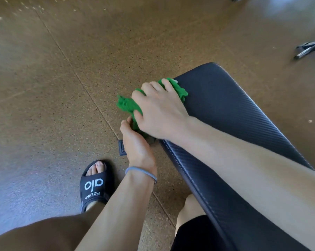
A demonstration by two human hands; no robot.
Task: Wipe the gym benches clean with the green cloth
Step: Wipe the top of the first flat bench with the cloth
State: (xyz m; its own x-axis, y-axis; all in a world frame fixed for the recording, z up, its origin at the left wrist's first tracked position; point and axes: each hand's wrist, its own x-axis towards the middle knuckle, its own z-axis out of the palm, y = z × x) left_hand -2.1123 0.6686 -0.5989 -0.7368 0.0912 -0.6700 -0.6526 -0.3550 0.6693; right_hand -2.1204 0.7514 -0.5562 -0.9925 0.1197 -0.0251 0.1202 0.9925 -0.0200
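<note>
- Green cloth [127,105]: soft, light, bunched; we find it draped over the padded bench [234,113] edge.
- Right hand [158,115]: we press it down, fingers spread.
- Left hand [135,144]: we pinch the cloth's hanging end; gather there.

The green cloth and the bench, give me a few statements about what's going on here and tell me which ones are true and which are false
1. The right hand lies on the green cloth at the edge of the bench pad. True.
2. The green cloth lies flat on the floor, away from the bench. False: it is bunched against the pad's edge under the right hand.
3. The left hand wears a thin band at the wrist. True.
4. The bench pad is bright red. False: it is dark with a woven-looking texture.
5. The person wears a black slide sandal. True.
6. The left hand rests on top of the bench pad. False: it is beside the pad's edge, at the cloth's lower end.
</note>
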